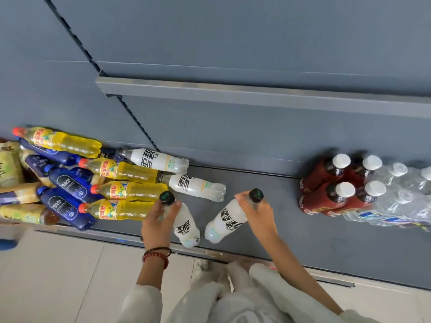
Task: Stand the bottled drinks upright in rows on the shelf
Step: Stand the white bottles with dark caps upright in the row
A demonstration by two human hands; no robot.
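Both hands work low on the grey shelf (303,229), near its front edge at six o'clock of the view. The left hand (159,221) has its fingers curled around the neck of a white bottle (187,227), just under the black cap. The right hand (257,213) is clamped in the same way on the neck of a second white bottle (225,223). The two bottles are tilted, with the caps apart and the bases near each other, but they do not touch. At eleven o'clock from the left hand, two more white bottles (196,186) lie on their sides. Further toward nine o'clock there is a heap of lying yellow bottles (130,191) and blue bottles (70,183), partly one over the other. At three o'clock, well apart from the hands, four dark red bottles (324,199) with white caps stand upright in two rows, and clear water bottles (396,194) stand just beside them. A red bead bracelet (156,255) is on the left wrist. An upper shelf edge (256,94) runs across at twelve o'clock.
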